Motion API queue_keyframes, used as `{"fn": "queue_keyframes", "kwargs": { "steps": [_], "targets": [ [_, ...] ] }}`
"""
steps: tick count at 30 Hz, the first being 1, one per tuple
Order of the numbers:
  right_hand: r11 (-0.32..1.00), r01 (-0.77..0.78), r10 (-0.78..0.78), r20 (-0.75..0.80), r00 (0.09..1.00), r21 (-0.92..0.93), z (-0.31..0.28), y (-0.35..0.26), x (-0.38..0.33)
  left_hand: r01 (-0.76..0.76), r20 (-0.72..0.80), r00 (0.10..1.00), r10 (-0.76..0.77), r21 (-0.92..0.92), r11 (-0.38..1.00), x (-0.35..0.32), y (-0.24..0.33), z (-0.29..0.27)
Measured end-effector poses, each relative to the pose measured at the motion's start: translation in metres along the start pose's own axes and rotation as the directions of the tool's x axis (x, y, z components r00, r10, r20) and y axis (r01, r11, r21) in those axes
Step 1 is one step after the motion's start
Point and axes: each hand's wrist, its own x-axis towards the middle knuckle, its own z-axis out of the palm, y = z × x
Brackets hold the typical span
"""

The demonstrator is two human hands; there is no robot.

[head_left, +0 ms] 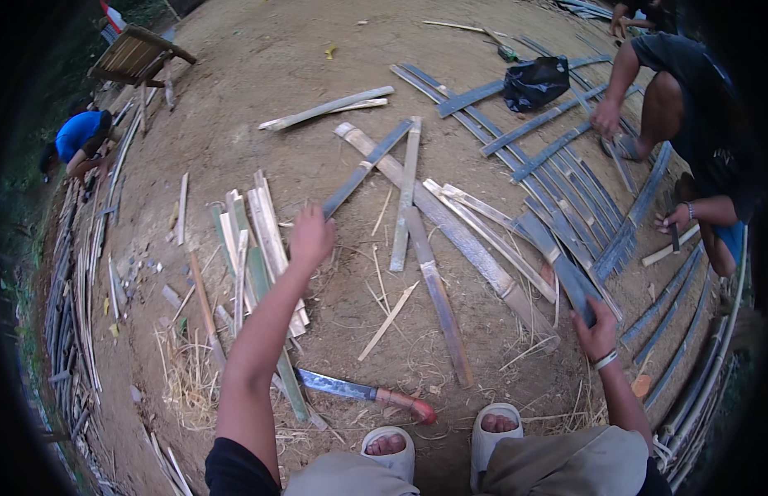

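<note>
My left hand is closed around the near end of a dark bamboo slat, which slants away to the right over a thick bamboo pole. Lower on the right, my right hand grips the near end of a wider dark bamboo slat. Another flat slat lies between my hands, and a paler one rests beyond it. Close to my feet a machete lies flat, its wooden handle red at the end. Split pale bamboo strips are heaped beside my left forearm.
Right of me, a co-worker crouches over a lattice of dark slats with a black plastic bag on it. Another person in blue bends at the far left, near long bamboo poles. Shavings litter the dirt.
</note>
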Motion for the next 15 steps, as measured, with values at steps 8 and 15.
{"fn": "queue_keyframes", "kwargs": {
  "steps": [8,15],
  "targets": [
    [0.988,0.057,-0.076,-0.128,0.989,-0.144,-0.020,0.040,0.037,0.018,0.362,0.932,-0.015,-0.005,1.000,0.043,0.022,0.018],
    [0.750,-0.284,0.156,0.257,0.954,0.597,0.037,-0.040,0.029,0.631,0.552,0.769,-0.323,-0.736,0.246,-0.055,0.130,-0.026]
  ]
}}
